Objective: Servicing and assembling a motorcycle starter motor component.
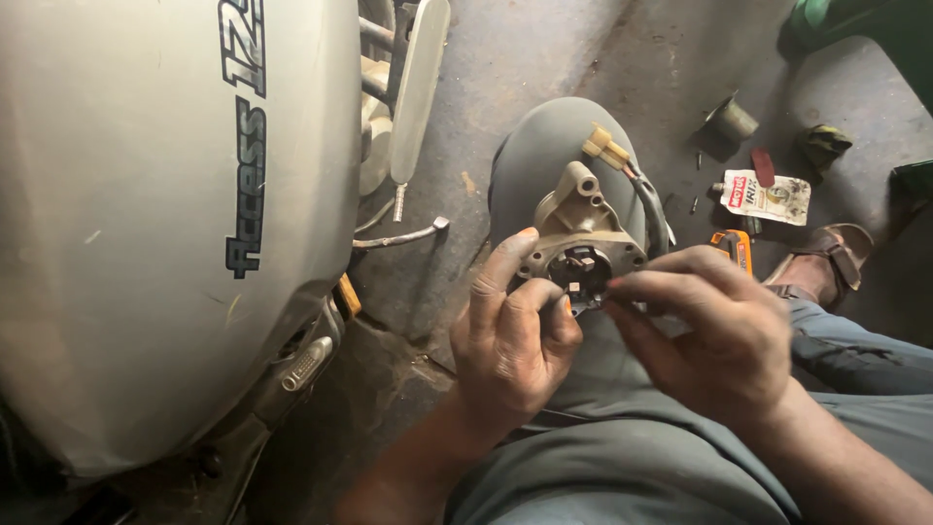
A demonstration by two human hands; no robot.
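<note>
two hands meet on one small part at the centre of the frame: a tan cast-metal motor end cover [581, 233] with a round bolt flange, resting on your grey-trousered knee. your left hand [510, 340] curls closed round its lower rim, thumb up along the left edge, so it carries the piece. your right hand [714, 335] comes in from the right with fingertips pinched together at the dark central opening [580, 272]; something tiny may sit between them, but i cannot tell what.

judging by its look, the casting is stiff, fairly weighty for its size and likely greasy, so it could slip; the rim and the thick neck at the top seem the safest holds. the little pieces inside the opening look delicate, and the grey wire [653, 209] with its pale yellow plug [607, 148], upper centre, is soft and should not bear the load.

further out, a silver scooter body panel [146, 224] fills the left half of the frame and carries a dark upright lettering decal. on the concrete floor at upper right lies a flat white pouch [768, 197] with red and green print, a small dark red strip just above it. near it sit a short metal cylinder [734, 121] and an orange-handled tool [734, 248]. a sandalled foot [826, 261] shows at the right edge, and something green sits in the top right corner.
</note>
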